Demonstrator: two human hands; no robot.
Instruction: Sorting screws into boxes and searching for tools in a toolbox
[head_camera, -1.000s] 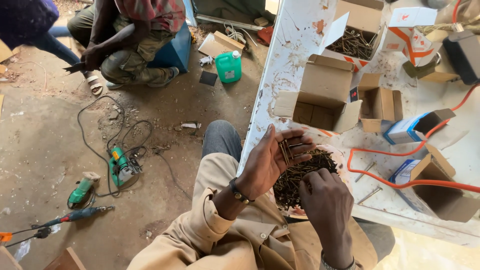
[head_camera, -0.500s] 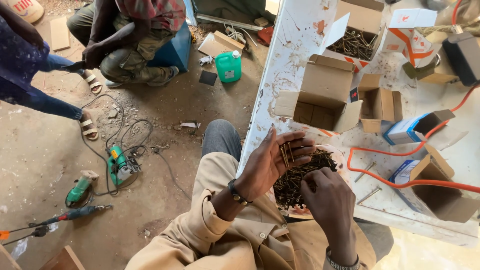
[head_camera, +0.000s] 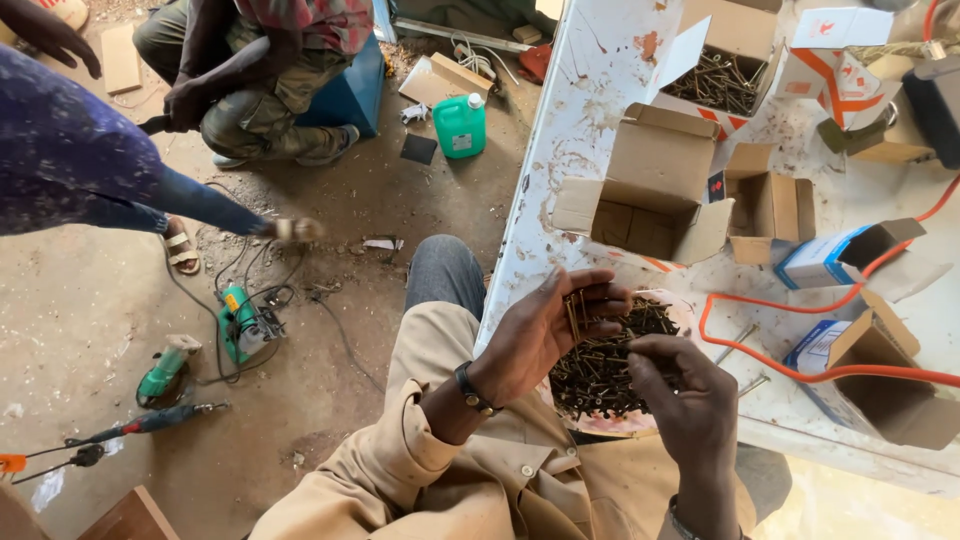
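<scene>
Hardly anything: has changed near the hands over the last second; the changes lie farther off.
Right hand: the right hand (head_camera: 690, 410) hangs over the heap, fingers pinched together on what looks like a single screw; it sits where it was a second ago.
Left hand: the left hand (head_camera: 545, 330) is held palm-up, fingers half curled around a small bundle of thin dark screws (head_camera: 578, 312), as before.
Screw heap: the pile of dark brown wood screws (head_camera: 600, 365) lies on a pale round plate (head_camera: 610, 428) at the near edge of the white, paint-stained surface (head_camera: 590, 80), between the two hands.
Meaning: judging by the steady pose, the sorting of screws from heap to palm goes on at an even pace, the bundle no visibly larger.
Cable: an orange cable (head_camera: 800, 305) loops just right of the plate.
Boxes: an open brown cardboard box (head_camera: 650, 190) stands beyond the heap; farther back an open box full of screws (head_camera: 715, 80).
Floor: a green angle grinder (head_camera: 240, 325) and a green plastic bottle (head_camera: 460, 125) lie unmoved.
Passer-by: a person in blue patterned clothing (head_camera: 70, 165) has stepped further into view from the left since half a second ago.
Seated person: another person on a blue crate (head_camera: 350, 90) keeps the same place.
</scene>
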